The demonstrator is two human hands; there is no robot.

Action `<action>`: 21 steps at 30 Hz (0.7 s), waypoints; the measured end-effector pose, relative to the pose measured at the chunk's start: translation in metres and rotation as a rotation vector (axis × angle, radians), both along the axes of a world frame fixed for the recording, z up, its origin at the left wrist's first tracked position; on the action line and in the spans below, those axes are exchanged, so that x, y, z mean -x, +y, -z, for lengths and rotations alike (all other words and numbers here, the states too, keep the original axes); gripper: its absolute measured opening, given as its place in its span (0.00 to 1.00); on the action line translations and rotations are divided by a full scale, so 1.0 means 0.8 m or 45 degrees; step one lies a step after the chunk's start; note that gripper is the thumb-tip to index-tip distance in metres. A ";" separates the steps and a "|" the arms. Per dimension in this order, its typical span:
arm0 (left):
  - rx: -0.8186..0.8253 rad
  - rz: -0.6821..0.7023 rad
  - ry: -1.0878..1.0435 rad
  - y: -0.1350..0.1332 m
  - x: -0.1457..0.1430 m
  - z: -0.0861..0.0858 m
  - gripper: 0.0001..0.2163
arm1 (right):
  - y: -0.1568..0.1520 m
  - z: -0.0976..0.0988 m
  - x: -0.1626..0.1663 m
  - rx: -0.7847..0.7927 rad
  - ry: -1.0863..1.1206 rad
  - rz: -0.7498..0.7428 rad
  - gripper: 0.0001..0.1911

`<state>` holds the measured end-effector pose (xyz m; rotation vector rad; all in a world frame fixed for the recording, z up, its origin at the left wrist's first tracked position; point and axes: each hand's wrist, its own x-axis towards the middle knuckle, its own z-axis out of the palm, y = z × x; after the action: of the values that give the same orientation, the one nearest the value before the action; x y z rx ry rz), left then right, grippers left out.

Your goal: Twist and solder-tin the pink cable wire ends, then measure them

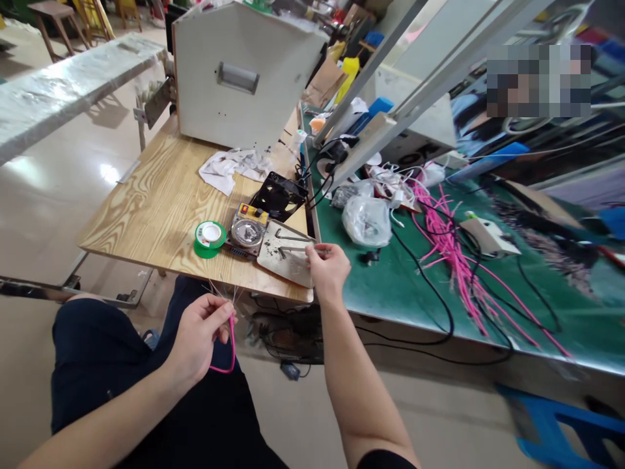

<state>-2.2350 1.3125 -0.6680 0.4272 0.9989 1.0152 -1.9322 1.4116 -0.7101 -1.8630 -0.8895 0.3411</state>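
My left hand (202,332) pinches a pink cable (232,348) near its end, above my lap. Fine bare strands (228,293) fan out past the fingertips, and the cable's other end hangs in a loop below. My right hand (329,267) is closed in a pinch over the right edge of a metal plate (288,268). Thin dark metal bars (293,249) on that plate run toward its fingertips; whether they are gripped is unclear. Beside the plate sits a small solder pot (247,231) with a shiny round well and yellow panel.
A green tape-like spool (209,240) stands left of the pot, with a black fan (280,195) and white cloth (234,168) behind. Pink cables (452,254), black cords and a plastic bag (367,220) lie on the green bench (390,286). A large white box (239,78) stands at the back.
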 end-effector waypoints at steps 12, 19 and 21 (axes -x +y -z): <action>-0.031 0.048 0.051 0.006 -0.012 -0.021 0.21 | -0.077 -0.054 0.063 -0.116 -0.207 -0.121 0.14; -0.046 0.107 0.144 0.002 -0.014 -0.021 0.20 | -0.132 -0.063 0.176 0.171 1.251 -0.850 0.23; -0.043 0.120 0.170 0.000 -0.013 -0.021 0.20 | -0.129 -0.062 0.187 0.150 1.335 -0.855 0.18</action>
<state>-2.2248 1.3128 -0.6515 0.5706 1.0716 0.9294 -2.0821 1.3087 -0.6602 -1.1310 -0.6941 1.6214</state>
